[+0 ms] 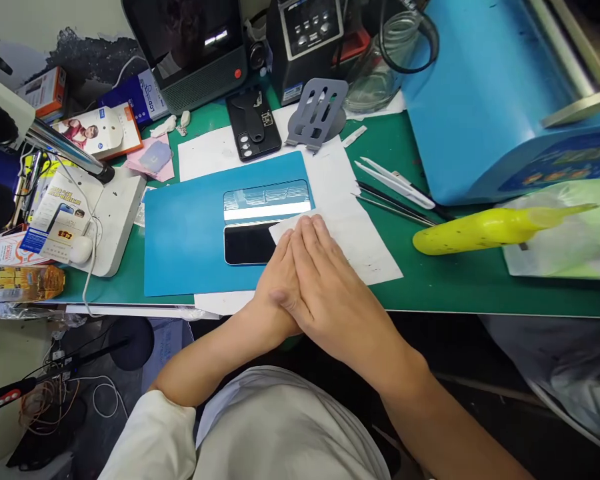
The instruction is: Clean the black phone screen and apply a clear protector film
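My right hand lies over my left hand, the two pressed together at the front of the bench. The right hand's fingers stretch out side by side. My left hand also looks straight-fingered, though the right one covers most of it. Whether anything lies between the palms is hidden. By the fingertips a white paper corner overlaps a black-screened phone. Just behind this phone is a shiny, clear-looking screen-shaped panel. Both rest on a blue mat.
White sheets lie right of the mat, with tweezers and pen-like tools beyond. Behind stand a phone back, a grey stand and a monitor. A blue machine and yellow bottle are at right.
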Available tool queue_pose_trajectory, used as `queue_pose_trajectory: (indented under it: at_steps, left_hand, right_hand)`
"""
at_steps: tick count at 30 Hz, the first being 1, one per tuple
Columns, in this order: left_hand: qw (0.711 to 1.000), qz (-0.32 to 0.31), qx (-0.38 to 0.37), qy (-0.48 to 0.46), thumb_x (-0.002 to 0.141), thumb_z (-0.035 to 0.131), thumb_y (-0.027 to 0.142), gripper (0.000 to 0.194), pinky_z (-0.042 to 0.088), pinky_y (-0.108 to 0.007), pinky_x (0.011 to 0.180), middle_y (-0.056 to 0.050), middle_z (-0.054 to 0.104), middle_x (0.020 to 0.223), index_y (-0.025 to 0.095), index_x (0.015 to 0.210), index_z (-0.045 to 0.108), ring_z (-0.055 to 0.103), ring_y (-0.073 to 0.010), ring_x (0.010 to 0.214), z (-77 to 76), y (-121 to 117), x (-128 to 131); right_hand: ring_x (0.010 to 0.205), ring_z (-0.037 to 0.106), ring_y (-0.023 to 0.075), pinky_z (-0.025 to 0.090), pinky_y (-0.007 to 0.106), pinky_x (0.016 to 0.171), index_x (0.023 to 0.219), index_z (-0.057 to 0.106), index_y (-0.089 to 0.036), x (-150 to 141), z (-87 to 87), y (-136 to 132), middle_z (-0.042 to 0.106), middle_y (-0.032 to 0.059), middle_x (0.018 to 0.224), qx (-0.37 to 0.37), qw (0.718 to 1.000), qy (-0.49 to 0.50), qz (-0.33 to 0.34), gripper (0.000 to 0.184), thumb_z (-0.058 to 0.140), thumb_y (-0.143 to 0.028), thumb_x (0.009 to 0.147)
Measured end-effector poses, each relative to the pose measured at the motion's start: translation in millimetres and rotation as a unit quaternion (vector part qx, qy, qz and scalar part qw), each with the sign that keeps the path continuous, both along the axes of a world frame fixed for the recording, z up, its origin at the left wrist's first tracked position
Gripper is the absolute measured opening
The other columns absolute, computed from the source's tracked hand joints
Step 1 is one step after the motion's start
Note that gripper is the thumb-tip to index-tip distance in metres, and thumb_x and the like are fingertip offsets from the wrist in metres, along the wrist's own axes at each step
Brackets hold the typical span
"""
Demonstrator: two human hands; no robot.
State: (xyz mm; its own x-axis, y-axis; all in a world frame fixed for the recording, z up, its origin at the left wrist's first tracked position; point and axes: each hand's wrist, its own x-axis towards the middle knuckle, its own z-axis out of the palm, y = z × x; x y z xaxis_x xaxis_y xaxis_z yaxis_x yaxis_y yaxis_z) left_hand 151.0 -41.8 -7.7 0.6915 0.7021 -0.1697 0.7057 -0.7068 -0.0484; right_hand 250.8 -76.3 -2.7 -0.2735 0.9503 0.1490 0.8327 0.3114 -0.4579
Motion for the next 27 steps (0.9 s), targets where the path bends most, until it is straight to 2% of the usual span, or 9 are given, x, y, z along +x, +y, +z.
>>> queue_pose_trajectory:
  at_steps: [2, 5, 7, 11, 14, 18, 24, 27]
  left_hand:
    - [1.0, 0.003, -0.002, -0.002, 0.107, 0.043, 0.034, 0.07, 0.008, -0.047, 0.135, -0.017, 0.024, 0.176, 0.004, 0.168, 0.024, 0.009, -0.0327, 0.165, 1.2, 3, -6]
    - [0.999, 0.041, 0.014, -0.004, 0.107, 0.045, 0.031, 0.07, 0.009, -0.047, 0.136, -0.018, 0.019, 0.177, 0.002, 0.167, 0.024, 0.011, -0.0321, 0.165, -2.5, 7, -19]
    - [0.997, 0.069, 0.024, -0.004, 0.106, 0.049, 0.033, 0.072, 0.011, -0.046, 0.137, -0.018, 0.017, 0.177, 0.003, 0.167, 0.025, 0.012, -0.0306, 0.166, -7.1, 8, -30]
    - [0.996, 0.086, 0.032, -0.017, 0.103, 0.056, 0.042, 0.081, 0.011, -0.047, 0.137, -0.018, 0.016, 0.177, 0.006, 0.168, 0.024, 0.011, -0.0309, 0.166, -12.0, 9, -54]
    - [0.994, 0.104, 0.034, -0.023, 0.104, 0.055, 0.039, 0.08, 0.013, -0.048, 0.137, -0.018, 0.013, 0.178, 0.006, 0.168, 0.022, 0.008, -0.0303, 0.166, -7.8, 5, -73]
    - [0.994, 0.107, 0.021, -0.013, 0.106, 0.048, 0.034, 0.072, 0.019, -0.048, 0.136, -0.018, 0.013, 0.177, 0.005, 0.168, 0.023, 0.013, -0.0284, 0.166, 0.2, -5, -89]
    - [0.989, 0.141, 0.051, 0.012, 0.103, 0.054, 0.033, 0.077, 0.018, -0.045, 0.137, -0.012, 0.014, 0.178, 0.009, 0.169, 0.023, 0.009, -0.0258, 0.166, -10.6, -22, -81]
    - [0.991, 0.125, 0.051, -0.003, 0.104, 0.049, 0.033, 0.077, 0.019, -0.048, 0.137, -0.012, 0.01, 0.179, 0.009, 0.17, 0.016, 0.003, -0.0262, 0.167, -15.1, -24, -68]
  right_hand:
    - [0.164, 0.016, 0.0432, 0.027, 0.063, 0.13, 0.161, 0.026, 0.013, -6, -0.3, 7, 0.021, 0.0341, 0.171, 0.004, 1.0, -0.004, 0.01, 0.092, 0.031, -0.061, 0.107]
    - [0.163, 0.016, 0.0437, 0.026, 0.063, 0.131, 0.16, 0.026, 0.014, -21, 0.3, 17, 0.022, 0.0342, 0.171, 0.007, 1.0, -0.01, 0.024, 0.091, 0.031, -0.06, 0.107]
    - [0.163, 0.016, 0.0434, 0.026, 0.063, 0.131, 0.16, 0.026, 0.014, -33, 1.4, 22, 0.023, 0.0338, 0.171, 0.008, 0.999, -0.012, 0.038, 0.09, 0.031, -0.059, 0.107]
    - [0.163, 0.017, 0.0433, 0.026, 0.062, 0.132, 0.16, 0.028, 0.015, -57, 4.4, 29, 0.025, 0.0344, 0.17, -0.002, 0.998, -0.02, 0.061, 0.091, 0.03, -0.06, 0.107]
    - [0.163, 0.017, 0.0439, 0.025, 0.062, 0.132, 0.159, 0.028, 0.015, -74, 5.6, 29, 0.024, 0.0357, 0.17, -0.004, 0.997, -0.016, 0.072, 0.094, 0.03, -0.063, 0.106]
    - [0.163, 0.016, 0.0437, 0.024, 0.063, 0.132, 0.16, 0.028, 0.014, -88, 5.9, 20, 0.022, 0.0345, 0.171, -0.004, 0.997, 0.002, 0.082, 0.096, 0.034, -0.065, 0.105]
    - [0.163, 0.016, 0.0437, 0.025, 0.062, 0.132, 0.159, 0.029, 0.014, -83, 7.6, 4, 0.022, 0.0347, 0.17, 0.002, 0.997, 0.021, 0.072, 0.093, 0.039, -0.061, 0.106]
    - [0.163, 0.015, 0.043, 0.027, 0.063, 0.132, 0.159, 0.03, 0.014, -68, 8.0, 2, 0.021, 0.0346, 0.17, 0.004, 0.997, 0.034, 0.064, 0.092, 0.037, -0.061, 0.106]
